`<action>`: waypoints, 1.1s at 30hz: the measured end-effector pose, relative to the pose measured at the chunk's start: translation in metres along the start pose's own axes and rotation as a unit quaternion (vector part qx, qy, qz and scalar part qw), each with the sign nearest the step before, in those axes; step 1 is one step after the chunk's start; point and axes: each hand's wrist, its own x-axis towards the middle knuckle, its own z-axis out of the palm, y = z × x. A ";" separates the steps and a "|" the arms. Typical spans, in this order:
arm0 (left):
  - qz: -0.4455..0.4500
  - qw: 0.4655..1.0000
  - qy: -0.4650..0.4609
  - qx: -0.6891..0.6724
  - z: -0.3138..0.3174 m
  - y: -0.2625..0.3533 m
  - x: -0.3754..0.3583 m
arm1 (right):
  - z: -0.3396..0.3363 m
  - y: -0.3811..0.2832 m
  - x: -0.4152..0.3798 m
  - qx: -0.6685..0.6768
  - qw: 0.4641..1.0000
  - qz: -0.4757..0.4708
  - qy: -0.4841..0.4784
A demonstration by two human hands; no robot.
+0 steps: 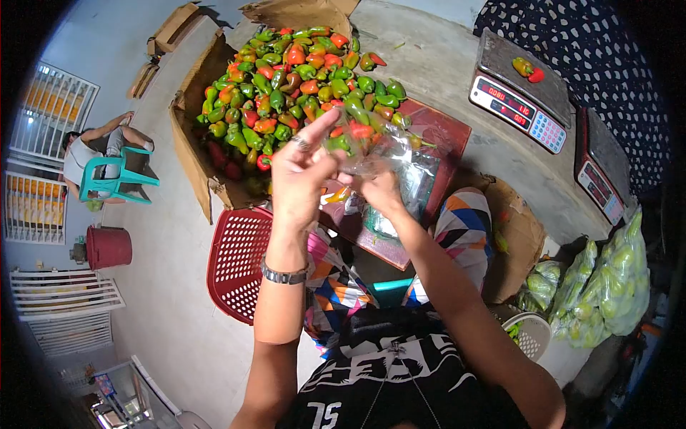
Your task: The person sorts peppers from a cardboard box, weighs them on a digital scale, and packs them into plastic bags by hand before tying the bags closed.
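A clear plastic bag [375, 156] with a few red and green peppers in it is held up in front of me. My left hand [304, 171], with a ring on it, has one finger stretched out; its other fingers are curled at the bag's near edge. Opposite it, my right hand [380, 191] grips the bag's edge with bent fingertips, partly hidden by the film. Beneath lies a dark red board [446, 132] with a stack of clear plastic bags [418, 182]. Just beyond my hands is a big heap of red and green peppers [286, 82].
Cardboard [187, 143] walls in the heap. A red basket [236, 261] stands at left. Two digital scales [514, 107] are at right, the nearer bearing two peppers. Filled plastic bags [614, 286] stand lower right. A person [86, 154] sits on a green chair [118, 179] far left.
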 end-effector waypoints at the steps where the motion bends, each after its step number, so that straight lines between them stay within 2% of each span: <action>1: 0.014 1.000 -0.001 0.007 -0.009 -0.006 0.003 | -0.006 0.000 -0.002 0.106 0.991 0.064 -0.048; 2: 0.009 0.998 0.060 -0.014 -0.020 -0.010 0.000 | -0.014 0.000 -0.006 0.227 0.956 0.181 -0.038; 3: 0.006 0.992 0.120 -0.034 -0.030 -0.015 -0.001 | -0.019 0.022 -0.005 0.326 0.916 0.232 -0.036; 4: 0.007 0.989 0.149 -0.001 -0.042 -0.026 -0.006 | -0.032 0.015 -0.008 0.311 0.917 0.239 -0.073; 5: -0.003 0.987 0.112 0.116 -0.066 -0.056 -0.007 | -0.042 -0.002 -0.010 0.296 0.917 0.244 -0.109; 8: -0.087 0.983 -0.088 0.133 -0.058 -0.093 -0.019 | -0.047 -0.042 -0.023 0.298 0.913 0.219 -0.170; 9: -0.099 0.978 -0.143 0.113 -0.048 -0.094 -0.019 | -0.045 -0.043 -0.029 0.290 0.925 0.169 -0.175; 10: -0.066 0.966 -0.182 0.170 -0.045 -0.101 -0.014 | -0.045 -0.044 -0.031 0.280 0.936 0.115 -0.181; 11: -0.109 0.963 -0.190 0.159 -0.044 -0.103 -0.010 | -0.047 -0.047 -0.034 0.268 0.943 0.061 -0.186; 12: -0.151 0.957 -0.199 0.149 -0.041 -0.103 -0.006 | -0.058 -0.066 -0.036 0.267 0.933 0.096 -0.220; 13: -0.191 0.949 -0.208 0.139 -0.039 -0.103 -0.004 | -0.066 -0.070 -0.036 0.225 0.945 0.114 -0.210; 14: -0.173 0.965 -0.183 0.075 -0.035 -0.105 -0.005 | -0.074 -0.073 -0.036 0.182 0.954 0.131 -0.198; 16: -0.169 0.964 -0.194 0.061 -0.035 -0.113 -0.003 | -0.088 -0.073 -0.034 0.111 0.960 0.152 -0.208; 19: -0.216 0.956 -0.198 -0.005 -0.039 -0.133 -0.003 | -0.088 -0.059 -0.035 0.094 0.970 0.141 -0.177; 22: -0.233 0.952 -0.180 -0.085 -0.035 -0.142 -0.006 | -0.093 -0.049 -0.040 0.172 0.956 0.145 -0.188; 24: -0.259 0.943 -0.169 -0.127 -0.032 -0.141 -0.007 | -0.095 -0.050 -0.042 0.141 0.965 0.135 -0.173; 27: -0.293 0.926 -0.172 -0.162 -0.033 -0.144 -0.010 | -0.091 -0.064 -0.039 0.071 0.984 0.130 -0.101; 28: -0.231 0.950 -0.152 -0.145 -0.032 -0.158 -0.010 | -0.088 -0.069 -0.038 0.043 0.989 0.128 -0.066; 31: -0.201 0.949 -0.176 -0.165 -0.027 -0.161 -0.018 | -0.084 -0.078 -0.039 -0.070 0.995 0.072 0.010; 32: -0.254 0.941 -0.186 -0.127 -0.028 -0.155 -0.017 | -0.084 -0.078 -0.040 -0.095 0.994 0.055 0.000; 33: -0.245 0.940 -0.208 -0.114 -0.028 -0.158 -0.017 | -0.086 -0.078 -0.041 -0.121 0.992 0.039 -0.010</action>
